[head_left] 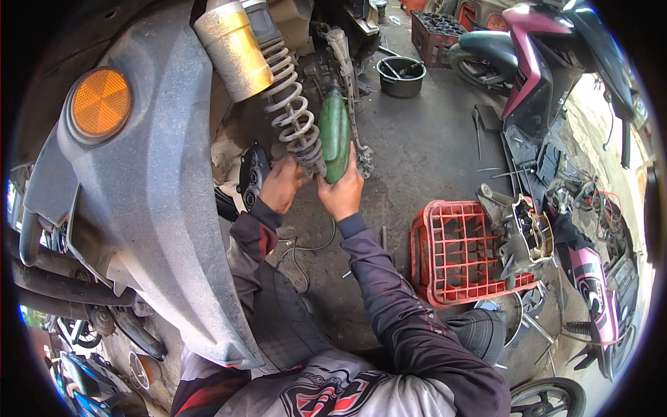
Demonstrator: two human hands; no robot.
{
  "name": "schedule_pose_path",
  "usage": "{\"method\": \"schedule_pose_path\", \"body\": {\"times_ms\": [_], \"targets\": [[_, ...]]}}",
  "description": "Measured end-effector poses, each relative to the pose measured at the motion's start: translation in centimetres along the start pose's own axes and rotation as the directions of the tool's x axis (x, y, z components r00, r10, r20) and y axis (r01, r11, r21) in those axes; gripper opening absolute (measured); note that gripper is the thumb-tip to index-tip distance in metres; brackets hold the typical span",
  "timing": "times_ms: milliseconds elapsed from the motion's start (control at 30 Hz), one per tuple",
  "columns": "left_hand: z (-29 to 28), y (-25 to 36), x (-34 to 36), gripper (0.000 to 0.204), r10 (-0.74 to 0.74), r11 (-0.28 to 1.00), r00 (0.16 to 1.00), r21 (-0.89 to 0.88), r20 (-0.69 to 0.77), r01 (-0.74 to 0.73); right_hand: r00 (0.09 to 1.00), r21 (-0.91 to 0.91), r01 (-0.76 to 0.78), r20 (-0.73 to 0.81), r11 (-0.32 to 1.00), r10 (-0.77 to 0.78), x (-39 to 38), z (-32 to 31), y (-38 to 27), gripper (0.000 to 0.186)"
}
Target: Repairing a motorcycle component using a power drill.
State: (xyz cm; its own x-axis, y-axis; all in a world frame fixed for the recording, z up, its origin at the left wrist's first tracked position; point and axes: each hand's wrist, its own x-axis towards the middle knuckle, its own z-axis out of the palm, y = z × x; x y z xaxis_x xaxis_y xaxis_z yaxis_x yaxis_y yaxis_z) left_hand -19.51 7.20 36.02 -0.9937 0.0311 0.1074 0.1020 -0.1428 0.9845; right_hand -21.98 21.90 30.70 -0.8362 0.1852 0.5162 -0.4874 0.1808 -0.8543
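Observation:
A rear shock absorber (288, 108) with a gold canister (235, 52) hangs beside a grey, dusty body panel (156, 208) that carries a round orange reflector (101, 102). My left hand (281, 186) has its fingers curled at the lower end of the shock; whether they grip it is hard to see. My right hand (340, 191) grips an elongated green plastic object (335, 135), bottle-like, right next to the spring. A dirty metal rod (340, 62) runs behind the green object. A black cover (251, 177) is partly visible left of my left hand.
A red plastic crate (434, 254) with a metal engine case (524, 226) sits at the right. Behind are a black basin (401, 78) with tools, a dark crate (436, 38) and a pink-and-black scooter (521, 62). Loose panels (583, 278) lie at far right; a hose (295, 250) lies on the floor.

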Motion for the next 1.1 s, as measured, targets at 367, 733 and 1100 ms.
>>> {"method": "schedule_pose_path", "body": {"times_ms": [367, 733, 1100], "targets": [[1.1, 0.6, -1.1, 0.043, 0.0, 0.972, 0.989, -0.231, 0.151, 0.035, 0.998, 0.034, 0.068, -0.02, 0.997, -0.067, 1.5, -0.3, -0.6, 0.09], [0.8, -0.3, -0.9, 0.059, -0.002, 0.967, 0.99, -0.251, 0.143, 0.038, 1.0, 0.08, 0.011, -0.025, 0.997, -0.009, 1.7, -1.0, -0.7, 0.085], [1.9, 1.1, -1.4, 0.06, -0.033, 0.97, 0.972, -0.229, 0.234, 0.088, 0.999, 0.12, -0.041, 0.04, 0.992, 0.036, 2.3, -1.5, 0.0, 0.083]]}}
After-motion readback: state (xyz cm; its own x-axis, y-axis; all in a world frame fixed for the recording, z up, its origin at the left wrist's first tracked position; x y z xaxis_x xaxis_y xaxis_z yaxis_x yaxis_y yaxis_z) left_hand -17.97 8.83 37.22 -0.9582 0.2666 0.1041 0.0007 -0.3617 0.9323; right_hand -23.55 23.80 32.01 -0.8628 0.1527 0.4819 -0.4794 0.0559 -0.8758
